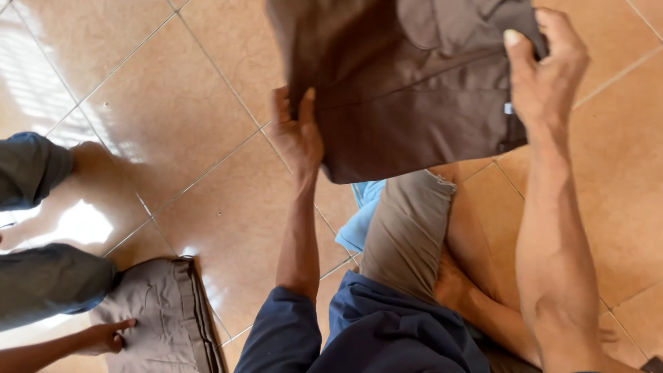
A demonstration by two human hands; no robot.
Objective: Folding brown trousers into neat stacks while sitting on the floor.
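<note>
Holding brown garment (407,83) up above tiled floor (173,117), far side of scene. Left hand (297,135) closed on its lower left edge, fingers pinching cloth. Right hand (545,69) closed on its right edge, thumb on front. Near left, another person's hand (103,337) rests flat on folded beige trousers (162,318) lying on floor.

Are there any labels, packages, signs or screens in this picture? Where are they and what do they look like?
Small tag: sewn on the right edge of the brown garment, just beside the right hand; a tiny pale, whitish-blue rectangle, too small to make out.
No packages, signs or screens show anywhere on the tiled floor.
</note>
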